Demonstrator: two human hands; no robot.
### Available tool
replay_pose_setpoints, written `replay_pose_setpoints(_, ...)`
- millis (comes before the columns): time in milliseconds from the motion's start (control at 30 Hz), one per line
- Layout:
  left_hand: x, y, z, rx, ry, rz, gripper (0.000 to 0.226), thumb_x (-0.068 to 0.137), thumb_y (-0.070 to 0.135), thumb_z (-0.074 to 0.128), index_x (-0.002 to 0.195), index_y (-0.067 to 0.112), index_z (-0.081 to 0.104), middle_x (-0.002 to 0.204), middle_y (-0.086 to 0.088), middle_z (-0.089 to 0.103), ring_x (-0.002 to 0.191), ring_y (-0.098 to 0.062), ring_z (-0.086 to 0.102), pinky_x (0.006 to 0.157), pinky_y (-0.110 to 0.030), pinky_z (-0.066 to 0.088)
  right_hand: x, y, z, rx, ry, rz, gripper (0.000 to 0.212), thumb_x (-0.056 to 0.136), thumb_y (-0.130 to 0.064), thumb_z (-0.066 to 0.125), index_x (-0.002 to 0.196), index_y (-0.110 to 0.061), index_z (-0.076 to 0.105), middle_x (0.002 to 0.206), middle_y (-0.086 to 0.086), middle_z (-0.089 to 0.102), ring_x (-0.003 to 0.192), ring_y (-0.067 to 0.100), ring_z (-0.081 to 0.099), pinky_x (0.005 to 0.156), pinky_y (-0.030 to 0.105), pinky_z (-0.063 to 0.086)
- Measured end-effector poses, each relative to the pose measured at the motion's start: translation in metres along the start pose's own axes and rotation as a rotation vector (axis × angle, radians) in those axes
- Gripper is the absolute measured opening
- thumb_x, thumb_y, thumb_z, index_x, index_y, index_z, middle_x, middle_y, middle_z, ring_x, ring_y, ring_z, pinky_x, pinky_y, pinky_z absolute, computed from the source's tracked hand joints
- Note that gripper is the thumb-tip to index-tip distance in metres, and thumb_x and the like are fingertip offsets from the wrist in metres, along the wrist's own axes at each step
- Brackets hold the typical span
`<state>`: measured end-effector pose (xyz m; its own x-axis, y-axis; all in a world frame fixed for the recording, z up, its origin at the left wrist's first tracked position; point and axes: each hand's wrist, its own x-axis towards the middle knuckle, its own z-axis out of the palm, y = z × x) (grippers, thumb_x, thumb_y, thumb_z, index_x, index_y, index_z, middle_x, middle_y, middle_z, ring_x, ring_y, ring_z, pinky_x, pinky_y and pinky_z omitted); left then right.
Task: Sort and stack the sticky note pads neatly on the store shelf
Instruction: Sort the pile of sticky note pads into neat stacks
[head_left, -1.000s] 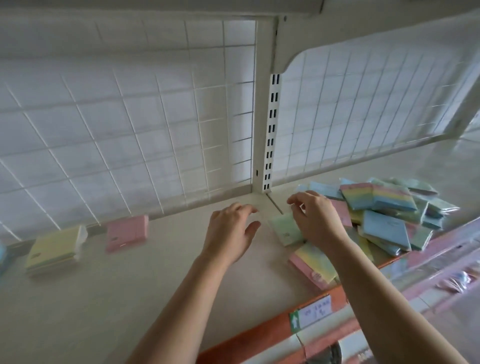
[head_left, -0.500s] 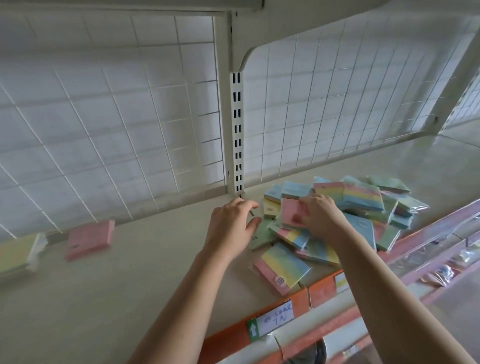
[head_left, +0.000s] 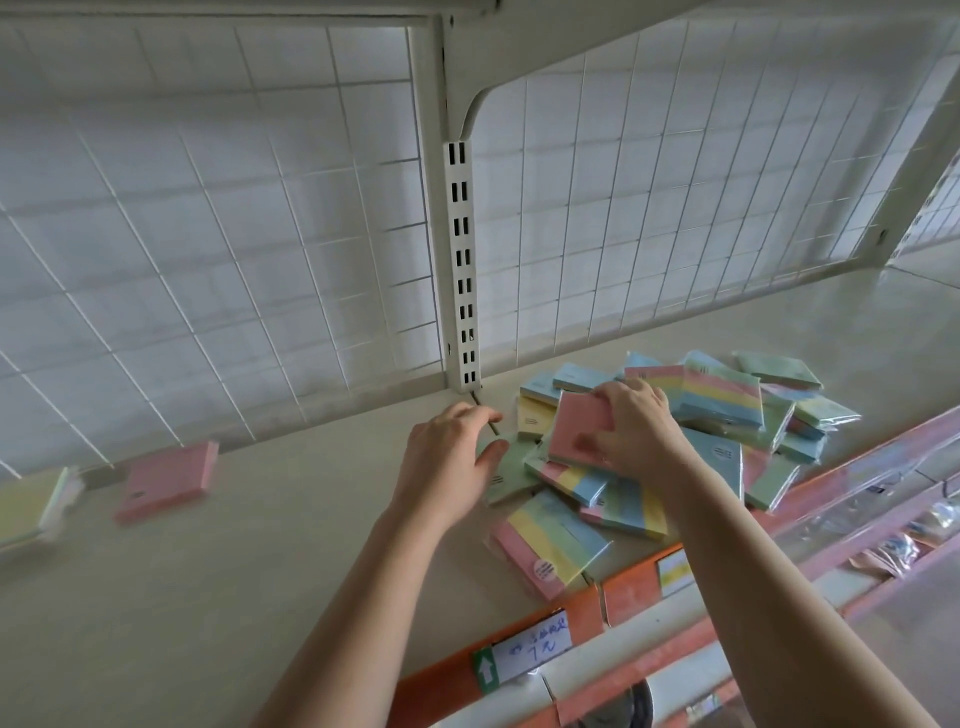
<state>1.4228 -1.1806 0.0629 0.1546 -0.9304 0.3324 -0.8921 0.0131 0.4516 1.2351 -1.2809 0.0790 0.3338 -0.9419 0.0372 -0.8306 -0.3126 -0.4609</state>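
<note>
right grip (head_left: 634, 434) snug around pink pad (head_left: 574, 431) atop the pile (head_left: 722, 389); left grip (head_left: 447, 460) half-open, perhaps on green pad (head_left: 514, 470)

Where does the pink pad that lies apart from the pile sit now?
In the head view, the lone pink pad lies left on the shelf, by the wire back panel, right of the yellowish pad stack.

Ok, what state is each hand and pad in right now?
right hand, grips the tilted pink pad
left hand, on the green pad, grip unclear
tilted pink pad, propped over the heap
green pad, flat, partly under heap
heap, jumbled, unsorted
lone pink pad, flat near back grid
yellow stack, blurred
</note>
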Motion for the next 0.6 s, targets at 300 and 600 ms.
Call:
replay_pose_setpoints(300,0.0,0.011,0.001,0.004,-0.062,-0.008,0.033,0.091,0.032,0.058,0.121,0.02,0.06,0.118,0.001,0.061,0.107,-0.018,0.058,0.094,-0.037,0.044,-0.016,-0.001,-0.011,0.223,0.255,-0.066,0.038,0.075,-0.007,0.067,0.109,-0.01,0.052,0.101,0.004,0.052,0.088,0.022,0.047,0.07,0.028,0.033)
replay_pose_setpoints(600,0.014,0.041,0.02,0.008,-0.188,-0.005,0.037,0.091,0.042,0.052,0.122,0.022,0.056,0.119,0.001,0.064,0.106,-0.016,0.06,0.089,-0.03,0.047,-0.029,0.013,-0.03,0.299,0.443,-0.103,0.033,0.077,0.0,0.063,0.105,-0.01,0.05,0.089,0.006,0.06,0.077,0.026,0.051,0.061,0.03,0.037)
